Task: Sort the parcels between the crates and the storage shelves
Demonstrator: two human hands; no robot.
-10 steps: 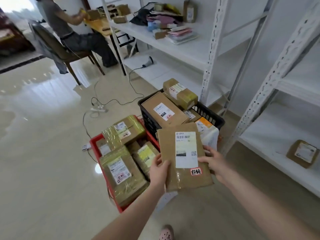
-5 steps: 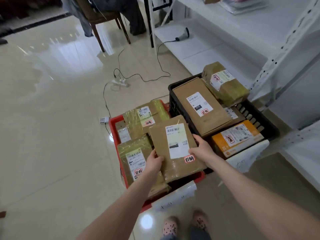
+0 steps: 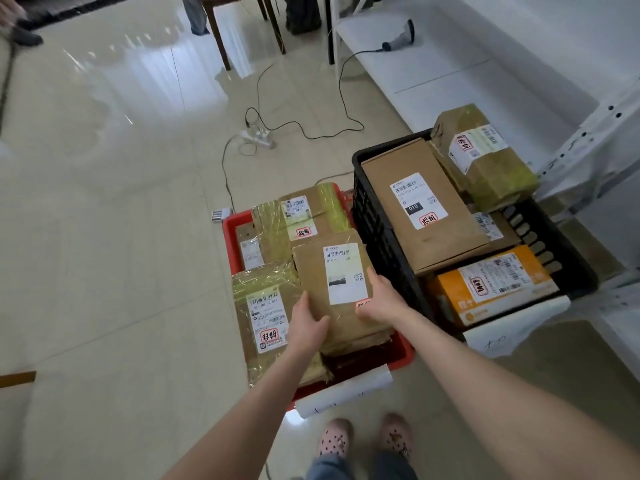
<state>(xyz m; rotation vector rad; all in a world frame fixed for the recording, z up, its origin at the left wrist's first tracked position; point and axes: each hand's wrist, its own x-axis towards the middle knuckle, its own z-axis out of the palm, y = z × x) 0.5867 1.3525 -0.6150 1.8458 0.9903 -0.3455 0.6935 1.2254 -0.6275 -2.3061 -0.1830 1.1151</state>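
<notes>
A flat brown parcel [image 3: 313, 271] with a white label lies low over the right side of the red crate [image 3: 229, 233]. My left hand [image 3: 308, 323] grips its near left edge and my right hand [image 3: 379, 301] grips its near right edge. Beneath and beside it the red crate holds several tape-wrapped parcels [image 3: 266, 306]. The black crate [image 3: 377, 237] to the right holds a large brown box [image 3: 415, 209], an orange box [image 3: 491, 282] and a greenish taped parcel [image 3: 485, 154]. The white storage shelves [image 3: 467, 74] run along the right.
A power strip [image 3: 258, 138] and black cables [image 3: 311, 129] lie on the tiled floor behind the crates. A barcode scanner [image 3: 403, 36] rests on the lowest shelf. Chair legs [image 3: 221, 46] and a seated person's legs show at the top. My feet [image 3: 363, 438] stand just before the red crate.
Both hands have brought the brown parcel down from chest height to the red crate. My view has tilted down toward the crates.
</notes>
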